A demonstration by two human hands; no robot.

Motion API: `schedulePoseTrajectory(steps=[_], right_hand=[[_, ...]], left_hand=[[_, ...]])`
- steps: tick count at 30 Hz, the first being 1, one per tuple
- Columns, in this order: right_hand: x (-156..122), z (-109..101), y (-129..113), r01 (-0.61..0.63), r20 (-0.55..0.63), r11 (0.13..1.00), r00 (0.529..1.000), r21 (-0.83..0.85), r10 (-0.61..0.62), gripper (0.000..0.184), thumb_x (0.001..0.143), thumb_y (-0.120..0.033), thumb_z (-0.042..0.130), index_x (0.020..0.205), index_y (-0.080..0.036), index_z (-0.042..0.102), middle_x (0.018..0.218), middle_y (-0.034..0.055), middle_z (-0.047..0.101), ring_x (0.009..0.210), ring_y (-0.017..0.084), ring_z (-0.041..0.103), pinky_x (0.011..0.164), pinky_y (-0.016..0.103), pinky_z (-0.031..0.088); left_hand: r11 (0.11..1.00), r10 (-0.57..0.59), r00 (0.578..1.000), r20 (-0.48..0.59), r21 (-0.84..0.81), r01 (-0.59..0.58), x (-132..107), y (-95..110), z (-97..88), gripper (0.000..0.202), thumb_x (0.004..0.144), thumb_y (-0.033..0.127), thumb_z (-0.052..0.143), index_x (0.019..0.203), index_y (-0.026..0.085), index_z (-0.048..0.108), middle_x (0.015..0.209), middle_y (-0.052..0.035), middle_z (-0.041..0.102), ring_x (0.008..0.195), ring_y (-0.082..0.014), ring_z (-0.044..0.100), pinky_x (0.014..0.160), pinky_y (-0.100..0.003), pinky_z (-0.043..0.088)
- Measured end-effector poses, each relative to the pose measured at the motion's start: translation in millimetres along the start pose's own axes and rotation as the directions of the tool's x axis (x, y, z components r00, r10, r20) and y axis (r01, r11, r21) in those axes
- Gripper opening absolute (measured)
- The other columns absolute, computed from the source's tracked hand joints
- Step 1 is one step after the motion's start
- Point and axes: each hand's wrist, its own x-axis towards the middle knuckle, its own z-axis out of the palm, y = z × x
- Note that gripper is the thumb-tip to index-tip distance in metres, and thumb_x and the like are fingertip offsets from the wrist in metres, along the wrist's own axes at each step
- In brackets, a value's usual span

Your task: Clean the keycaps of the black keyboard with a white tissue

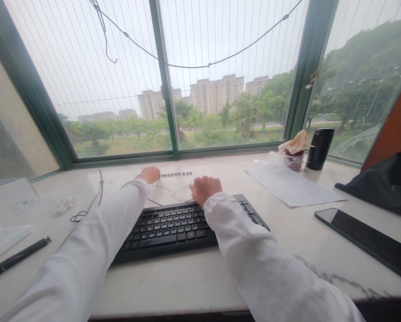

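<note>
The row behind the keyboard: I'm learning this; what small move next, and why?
Perhaps the left hand should steady the left end of the row of small dark pieces: its fingers are there, and a knock could upset that neat line.

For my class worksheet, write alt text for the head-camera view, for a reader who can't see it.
A person's left hand is at the left end of a row of small dark pieces, and the right hand is by the far edge of a black keyboard. White paper and a phone lie at right on a pale countertop, before a window.
</note>
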Motion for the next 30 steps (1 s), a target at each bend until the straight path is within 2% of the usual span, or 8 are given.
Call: schedulePoseTrajectory(steps=[8,12,16,19,21,25,27,30], right_hand=[[-1,-1,-1,0.009,0.011,1.0,1.0,0.029,-0.009,0.036,0.093,-0.04,0.044,0.09,-0.018,0.072,0.085,0.013,0.071,0.085,0.024,0.068,0.072,0.034,0.047],[-1,-3,0,-0.008,0.042,0.999,0.999,0.039,0.006,0.038,0.094,-0.04,0.041,0.092,-0.018,0.071,0.09,0.0141,0.071,0.088,0.024,0.067,0.074,0.034,0.046],[1,-2,1,-0.043,0.037,0.998,0.998,0.035,0.042,0.036,0.095,-0.036,0.038,0.099,-0.018,0.069,0.095,0.0135,0.071,0.091,0.024,0.066,0.077,0.035,0.046],[2,0,2,-0.059,0.002,0.998,0.998,0.028,0.059,0.038,0.097,-0.034,0.033,0.101,-0.018,0.068,0.103,0.0143,0.068,0.092,0.024,0.066,0.076,0.035,0.046],[2,1,2,-0.056,-0.018,0.998,0.998,0.022,0.057,0.039,0.097,-0.034,0.033,0.102,-0.017,0.068,0.106,0.015,0.067,0.092,0.024,0.065,0.075,0.036,0.046],[1,1,1,-0.055,-0.038,0.998,0.998,0.038,0.057,0.04,0.098,-0.034,0.033,0.098,-0.017,0.069,0.097,0.014,0.069,0.086,0.023,0.067,0.072,0.033,0.047],[1,2,0,-0.057,-0.074,0.997,0.995,0.061,0.061,0.039,0.098,-0.035,0.036,0.098,-0.017,0.07,0.097,0.0133,0.07,0.087,0.023,0.067,0.072,0.032,0.047],[3,5,-1,-0.068,-0.102,0.981,0.991,0.18,0.087,0.031,0.095,-0.036,0.045,0.1,-0.02,0.07,0.092,0.01,0.073,0.085,0.021,0.067,0.073,0.031,0.047]], left_hand=[[0.998,-0.001,1.0,-0.025,0.065,0.003,-15,5,-8.2,0.025,0.079,0.022,0.056,0.099,0.018,0.072,0.11,-0.0133,0.068,0.099,-0.0254,0.062,0.087,-0.034,0.046],[0.999,-0.008,0.996,-0.085,0.037,0.011,-25,14,-18.1,0.029,0.08,0.025,0.053,0.104,0.02,0.07,0.113,-0.0128,0.066,0.1,-0.0258,0.063,0.087,-0.034,0.046],[1.0,-0.009,0.987,-0.158,-0.007,0.008,-40,30,-33.7,0.032,0.081,0.034,0.053,0.106,0.022,0.068,0.116,-0.0096,0.066,0.103,-0.0257,0.062,0.087,-0.032,0.047],[0.999,0.014,0.982,-0.186,-0.033,-0.021,-65,49,-48.9,0.031,0.079,0.037,0.055,0.105,0.024,0.069,0.109,-0.0057,0.069,0.096,-0.022,0.064,0.083,-0.028,0.049],[0.995,0.083,0.973,-0.215,-0.045,-0.094,-90,65,-59.5,0.027,0.076,0.031,0.059,0.1,0.023,0.07,0.1,-0.0065,0.071,0.089,-0.0221,0.066,0.079,-0.029,0.05],[0.989,0.109,0.944,-0.311,-0.066,-0.136,-143,94,-74.2,0.019,0.076,0.024,0.06,0.09,0.02,0.072,0.089,-0.008,0.072,0.081,-0.0225,0.067,0.076,-0.031,0.051],[0.982,0.121,0.925,-0.36,-0.094,-0.165,-162,102,-74.6,0.017,0.076,0.021,0.06,0.087,0.018,0.073,0.082,-0.0079,0.072,0.078,-0.0223,0.067,0.075,-0.031,0.051],[0.958,0.129,0.889,-0.438,-0.177,-0.227,-174,107,-65.1,0.018,0.076,0.02,0.061,0.09,0.018,0.073,0.083,-0.0071,0.073,0.079,-0.0215,0.068,0.077,-0.031,0.052]])
